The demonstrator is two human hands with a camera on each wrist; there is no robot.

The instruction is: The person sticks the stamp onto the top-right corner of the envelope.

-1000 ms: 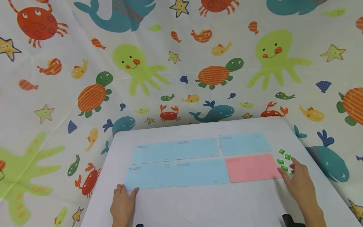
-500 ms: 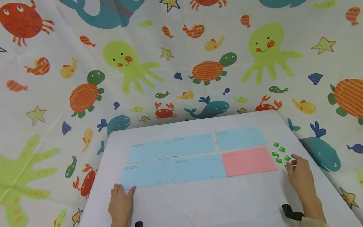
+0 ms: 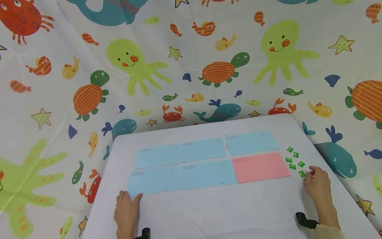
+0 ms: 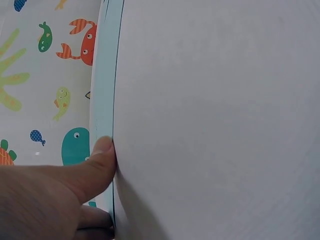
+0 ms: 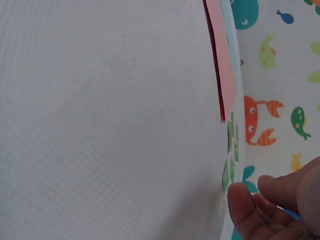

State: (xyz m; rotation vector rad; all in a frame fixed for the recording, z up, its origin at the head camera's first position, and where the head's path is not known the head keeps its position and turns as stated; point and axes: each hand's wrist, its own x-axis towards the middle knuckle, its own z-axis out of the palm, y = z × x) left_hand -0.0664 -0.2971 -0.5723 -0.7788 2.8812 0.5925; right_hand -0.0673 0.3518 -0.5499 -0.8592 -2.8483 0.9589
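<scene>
My left hand (image 3: 126, 210) rests at the near left corner of a pale blue envelope (image 3: 153, 181), the front-row one farthest left. In the left wrist view its thumb (image 4: 103, 150) lies on the envelope's near edge. On the other side, my right hand (image 3: 320, 186) is beside a loose group of small green stamps (image 3: 292, 167), fingers loosely bent, nothing seen between them. Its fingertips come right up to the nearest green stamp (image 3: 302, 174). The right wrist view has the thumb (image 5: 277, 187) and forefinger apart.
Several blue envelopes and a pink envelope (image 3: 261, 167) lie flat in two rows on the white table (image 3: 215, 212). The pink one is at the front right, left of the stamps. Behind the table hangs a curtain (image 3: 185, 66) printed with sea animals.
My right hand has drawn back toward the near right, uncovering the stamps it partly hid. The left hand stays at its envelope corner. The head view has shifted a little.
</scene>
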